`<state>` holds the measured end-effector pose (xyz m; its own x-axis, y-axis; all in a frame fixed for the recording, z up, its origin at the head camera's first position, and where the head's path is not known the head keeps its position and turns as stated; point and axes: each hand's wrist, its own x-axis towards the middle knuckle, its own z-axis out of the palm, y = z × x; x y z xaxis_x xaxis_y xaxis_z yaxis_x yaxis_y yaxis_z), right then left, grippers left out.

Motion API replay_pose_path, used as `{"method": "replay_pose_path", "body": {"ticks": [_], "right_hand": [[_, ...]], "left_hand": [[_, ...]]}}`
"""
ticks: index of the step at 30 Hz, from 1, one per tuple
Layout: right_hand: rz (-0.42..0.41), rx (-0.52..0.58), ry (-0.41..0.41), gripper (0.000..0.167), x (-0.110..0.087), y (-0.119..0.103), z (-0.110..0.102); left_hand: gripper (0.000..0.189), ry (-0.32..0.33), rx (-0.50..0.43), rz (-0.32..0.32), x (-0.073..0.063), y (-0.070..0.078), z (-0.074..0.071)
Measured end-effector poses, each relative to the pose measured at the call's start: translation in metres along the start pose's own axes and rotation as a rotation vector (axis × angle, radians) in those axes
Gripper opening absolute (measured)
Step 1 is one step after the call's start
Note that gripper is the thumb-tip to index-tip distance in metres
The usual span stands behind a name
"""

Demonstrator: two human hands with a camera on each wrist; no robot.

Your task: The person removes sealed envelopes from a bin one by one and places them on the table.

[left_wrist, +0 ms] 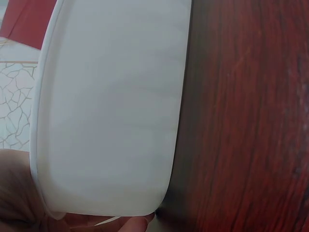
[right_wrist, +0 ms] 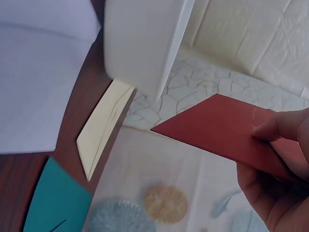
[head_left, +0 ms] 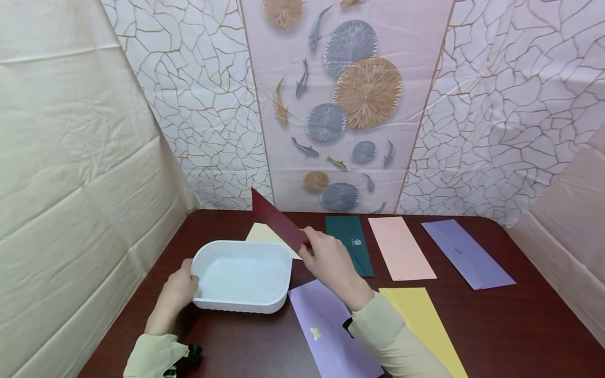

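My left hand (head_left: 176, 292) grips the left side of a white plastic basin (head_left: 238, 304), thumb at the rim. In the left wrist view the basin's wall (left_wrist: 111, 111) fills much of the picture, and fingertips (left_wrist: 134, 224) show at its lower edge. My right hand (head_left: 334, 265) pinches a dark red envelope (head_left: 280, 220) at one end, between thumb and fingers. The envelope is raised and tilted, its far end up and to the left above the basin's back right corner. Behind the basin, partly hidden by it, lies a cream envelope (head_left: 262, 234).
A lavender envelope (head_left: 317, 311) with a yellow butterfly lies below my right arm, beside a yellow envelope (head_left: 427, 323). Farther back lie a dark green envelope (head_left: 344, 233), a pink one (head_left: 403, 251) and a purple-blue one (head_left: 465, 254). Patterned cloth hangs behind the dark wooden table (head_left: 236, 346).
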<state>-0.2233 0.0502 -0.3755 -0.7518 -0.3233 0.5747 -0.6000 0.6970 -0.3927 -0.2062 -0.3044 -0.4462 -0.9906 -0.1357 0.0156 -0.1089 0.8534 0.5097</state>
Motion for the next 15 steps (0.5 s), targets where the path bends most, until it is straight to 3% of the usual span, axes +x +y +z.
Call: {"method": "replay_pose_path", "body": {"ticks": [6, 15], "right_hand": [[0.062, -0.006, 0.020, 0.016, -0.008, 0.020, -0.010], [0.153, -0.095, 0.136, 0.023, -0.041, 0.084, -0.047]], "left_hand": [[0.049, -0.013, -0.011, -0.012, -0.001, -0.002, -0.001], [0.048, 0.003, -0.008, 0.003, -0.002, 0.000, -0.001]]}}
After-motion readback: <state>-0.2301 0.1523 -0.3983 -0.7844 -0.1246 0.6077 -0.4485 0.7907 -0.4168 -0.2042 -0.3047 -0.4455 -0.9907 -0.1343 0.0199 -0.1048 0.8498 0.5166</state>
